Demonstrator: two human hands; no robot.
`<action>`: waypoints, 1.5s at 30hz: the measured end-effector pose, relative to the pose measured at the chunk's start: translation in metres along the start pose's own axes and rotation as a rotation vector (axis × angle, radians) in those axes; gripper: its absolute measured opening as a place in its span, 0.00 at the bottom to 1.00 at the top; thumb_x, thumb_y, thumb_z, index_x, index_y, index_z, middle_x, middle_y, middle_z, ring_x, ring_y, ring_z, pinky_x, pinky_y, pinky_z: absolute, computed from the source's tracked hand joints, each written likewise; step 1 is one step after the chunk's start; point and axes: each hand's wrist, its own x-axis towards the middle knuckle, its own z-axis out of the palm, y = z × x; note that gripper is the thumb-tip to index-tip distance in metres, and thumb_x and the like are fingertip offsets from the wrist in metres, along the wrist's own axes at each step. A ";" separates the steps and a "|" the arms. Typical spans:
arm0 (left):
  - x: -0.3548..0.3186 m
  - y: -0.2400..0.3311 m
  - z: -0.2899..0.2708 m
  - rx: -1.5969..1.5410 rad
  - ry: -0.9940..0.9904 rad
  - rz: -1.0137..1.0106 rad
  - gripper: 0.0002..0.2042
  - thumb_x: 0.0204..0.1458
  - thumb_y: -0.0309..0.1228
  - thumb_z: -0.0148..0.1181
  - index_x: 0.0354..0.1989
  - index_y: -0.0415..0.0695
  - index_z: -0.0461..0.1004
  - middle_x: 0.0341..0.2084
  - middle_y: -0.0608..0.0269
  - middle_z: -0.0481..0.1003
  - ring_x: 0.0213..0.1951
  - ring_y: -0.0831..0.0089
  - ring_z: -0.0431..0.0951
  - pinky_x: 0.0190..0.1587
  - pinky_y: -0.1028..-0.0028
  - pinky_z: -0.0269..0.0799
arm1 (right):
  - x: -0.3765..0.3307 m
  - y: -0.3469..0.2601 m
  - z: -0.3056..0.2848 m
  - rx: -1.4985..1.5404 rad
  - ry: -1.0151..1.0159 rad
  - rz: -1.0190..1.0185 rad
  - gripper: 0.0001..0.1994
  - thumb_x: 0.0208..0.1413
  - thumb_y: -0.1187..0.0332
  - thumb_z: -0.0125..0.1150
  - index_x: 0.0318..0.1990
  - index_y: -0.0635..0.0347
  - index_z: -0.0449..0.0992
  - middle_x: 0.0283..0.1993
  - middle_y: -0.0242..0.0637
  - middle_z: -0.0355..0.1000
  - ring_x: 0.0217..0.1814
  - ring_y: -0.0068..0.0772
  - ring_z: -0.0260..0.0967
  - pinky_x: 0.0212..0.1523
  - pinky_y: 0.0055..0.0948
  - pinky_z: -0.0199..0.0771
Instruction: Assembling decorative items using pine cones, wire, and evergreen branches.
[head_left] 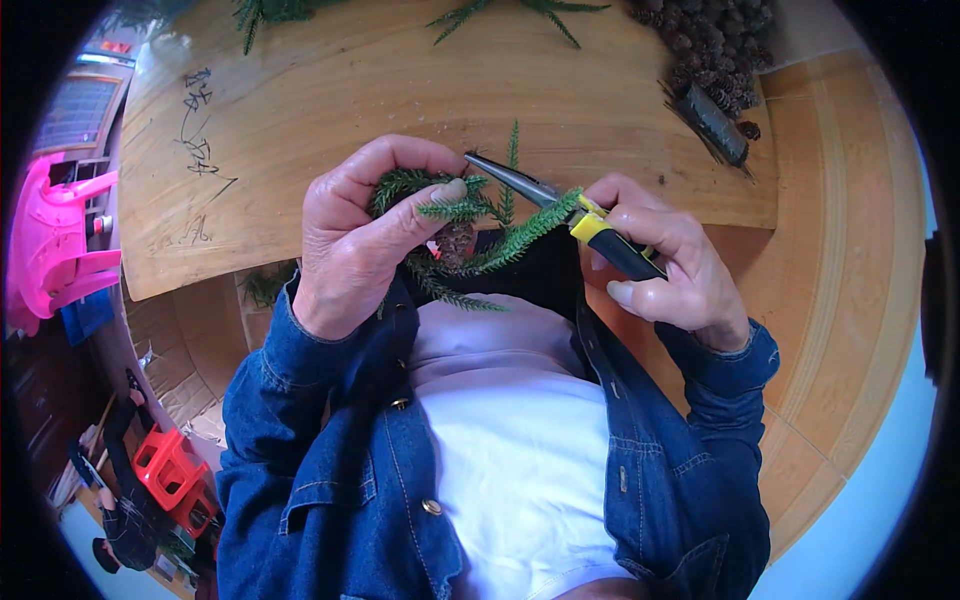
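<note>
My left hand (352, 225) pinches a green pine sprig (520, 243) between thumb and fingers, above the table's near edge. Its needled branches fan out to the right and downward, and a brown pine cone (456, 243) sits among them. Wrapped round the yellow-and-black handles of needle-nose pliers (522, 184) are the fingers of my right hand (672, 250). The pliers point up and left, and their tips reach beside my left index fingertip. What lies between the jaws is too small to make out. One branch crosses in front of the pliers near the handles.
Across the wooden table (340, 105), a heap of pine cones (705, 45) lies at the far right beside a dark bundle of wires (712, 122). Green sprigs (510, 12) lie along the far edge. Leftward are a pink chair (45, 240), red stools (170, 468) and another person (130, 525).
</note>
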 end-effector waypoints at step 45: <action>0.005 0.004 0.002 -0.127 0.079 -0.238 0.08 0.51 0.23 0.58 0.39 0.35 0.74 0.23 0.67 0.74 0.21 0.87 0.69 0.25 0.87 0.62 | 0.006 0.010 0.004 -0.512 0.118 -0.329 0.14 0.29 0.81 0.55 0.31 0.67 0.71 0.38 0.46 0.64 0.33 0.39 0.65 0.31 0.28 0.64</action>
